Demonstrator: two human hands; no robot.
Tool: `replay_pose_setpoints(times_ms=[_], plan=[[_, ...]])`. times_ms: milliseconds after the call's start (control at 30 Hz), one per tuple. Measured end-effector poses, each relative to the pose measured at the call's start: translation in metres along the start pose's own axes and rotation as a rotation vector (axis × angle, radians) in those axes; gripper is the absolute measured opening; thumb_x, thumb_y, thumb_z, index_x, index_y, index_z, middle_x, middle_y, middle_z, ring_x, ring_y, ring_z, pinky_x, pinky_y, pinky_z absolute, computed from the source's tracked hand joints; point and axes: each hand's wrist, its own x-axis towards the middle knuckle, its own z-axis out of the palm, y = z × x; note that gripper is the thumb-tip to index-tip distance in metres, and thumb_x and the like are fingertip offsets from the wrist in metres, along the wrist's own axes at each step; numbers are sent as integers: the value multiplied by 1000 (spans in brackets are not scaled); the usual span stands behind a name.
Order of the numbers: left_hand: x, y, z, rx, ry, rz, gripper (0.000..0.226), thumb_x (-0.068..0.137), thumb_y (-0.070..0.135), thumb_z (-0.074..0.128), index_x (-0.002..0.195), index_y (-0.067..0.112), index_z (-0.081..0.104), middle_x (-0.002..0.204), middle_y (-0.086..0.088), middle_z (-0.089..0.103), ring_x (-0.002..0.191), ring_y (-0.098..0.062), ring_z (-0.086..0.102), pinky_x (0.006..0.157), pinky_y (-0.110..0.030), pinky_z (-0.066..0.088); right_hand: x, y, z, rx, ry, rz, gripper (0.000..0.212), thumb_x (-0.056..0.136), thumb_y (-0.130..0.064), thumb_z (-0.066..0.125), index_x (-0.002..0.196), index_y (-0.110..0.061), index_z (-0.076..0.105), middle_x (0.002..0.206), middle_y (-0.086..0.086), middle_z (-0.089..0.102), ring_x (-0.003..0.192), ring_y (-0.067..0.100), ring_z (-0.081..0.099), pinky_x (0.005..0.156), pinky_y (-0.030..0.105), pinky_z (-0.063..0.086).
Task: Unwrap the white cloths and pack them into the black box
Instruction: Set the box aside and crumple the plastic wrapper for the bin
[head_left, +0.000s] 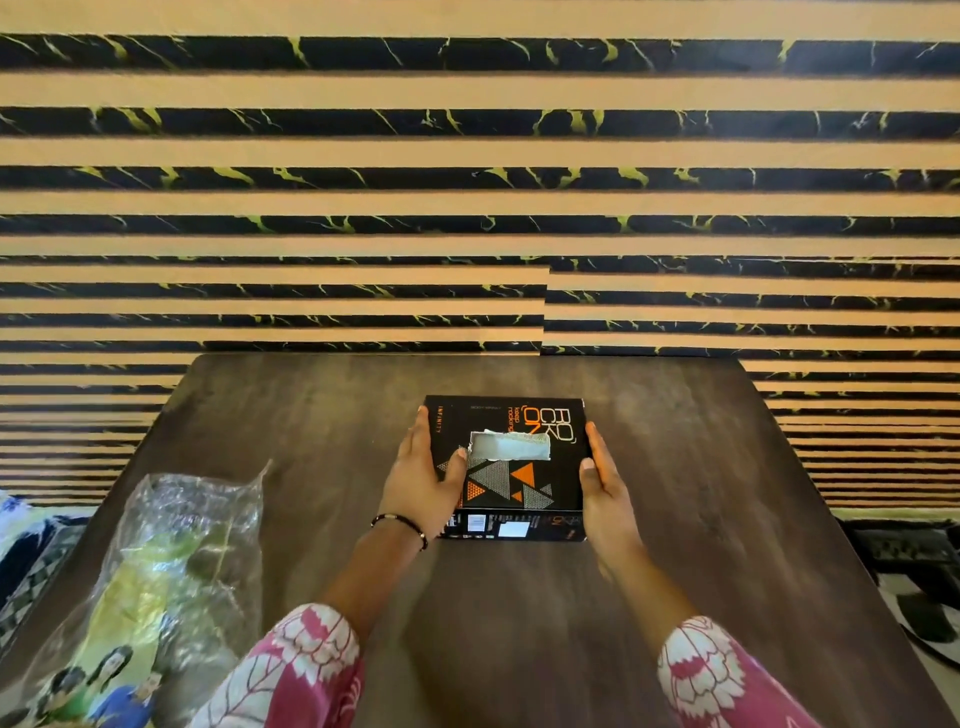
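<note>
A black box with orange lettering and triangle patterns lies flat in the middle of the dark wooden table, its lid on. A torn rectangular hole in the lid shows something white inside. My left hand grips the box's left side, thumb resting on the lid near the hole. On the right side, my right hand presses against the box with the thumb on top. No loose white cloth is visible on the table.
A crumpled clear plastic wrapper with green and printed packaging lies at the table's front left. A striped black-and-tan wall stands behind the table. Patterned fabric shows at the left edge and dark items on the floor at the right.
</note>
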Motion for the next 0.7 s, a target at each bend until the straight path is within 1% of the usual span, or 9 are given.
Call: replay_pose_setpoints(times_ms=[67, 100, 233, 300, 333, 367, 433, 600, 700], plan=[[28, 2, 3, -18, -13, -13, 72, 89, 36, 50, 146, 27, 6, 139, -6, 43, 116, -24, 52, 96, -41, 47, 23, -8, 4, 22, 2, 21, 46, 100, -27, 32, 144, -35, 24, 137, -8, 42, 116, 13, 51, 76, 15, 49], [43, 2, 5, -20, -17, -20, 73, 89, 38, 49, 146, 28, 6, 138, -6, 45, 115, -24, 53, 96, -43, 48, 37, -12, 7, 33, 5, 27, 45, 100, -26, 32, 144, -35, 24, 136, -7, 43, 114, 14, 52, 72, 13, 49], [90, 7, 11, -24, -3, -36, 74, 88, 38, 50, 146, 26, 6, 133, -8, 49, 115, -27, 53, 96, -44, 47, 80, -25, 13, 79, 12, 46, 45, 100, -27, 33, 143, -37, 25, 137, -2, 46, 112, 15, 55, 67, 14, 49], [109, 8, 14, -34, 1, -41, 73, 88, 38, 50, 146, 27, 7, 132, -8, 50, 114, -26, 53, 96, -44, 47, 100, -28, 16, 87, 18, 34, 44, 100, -27, 34, 143, -37, 27, 140, 0, 46, 117, 18, 53, 75, 22, 52], [117, 8, 15, -46, 12, -31, 73, 88, 38, 51, 146, 28, 7, 132, -7, 51, 114, -25, 54, 96, -43, 47, 108, -29, 16, 81, 24, 30, 44, 100, -28, 35, 142, -38, 28, 141, 1, 45, 120, 20, 52, 82, 30, 53], [126, 8, 17, -53, 19, -30, 73, 87, 38, 51, 146, 29, 8, 132, -6, 51, 115, -25, 54, 97, -41, 47, 118, -30, 18, 73, 28, 24, 44, 100, -29, 35, 142, -38, 28, 142, 2, 45, 122, 22, 51, 91, 38, 51], [140, 9, 19, -56, 29, -33, 72, 87, 38, 52, 146, 27, 11, 134, -6, 51, 117, -25, 52, 99, -41, 45, 133, -31, 20, 63, 32, 6, 44, 100, -29, 36, 142, -38, 29, 144, 3, 44, 126, 23, 48, 103, 47, 44], [157, 10, 20, -73, 31, -16, 73, 85, 43, 51, 145, 30, 11, 140, -6, 46, 123, -26, 49, 99, -47, 45, 152, -31, 22, 73, 35, -4, 43, 100, -26, 35, 141, -38, 30, 141, 1, 46, 125, 21, 49, 105, 48, 41], [160, 9, 21, -35, 33, -13, 71, 88, 38, 51, 146, 25, 10, 145, -7, 39, 126, -27, 45, 101, -46, 44, 156, -25, 21, 92, 37, -27, 42, 100, -25, 36, 140, -39, 33, 140, 0, 49, 125, 20, 50, 106, 49, 40]])
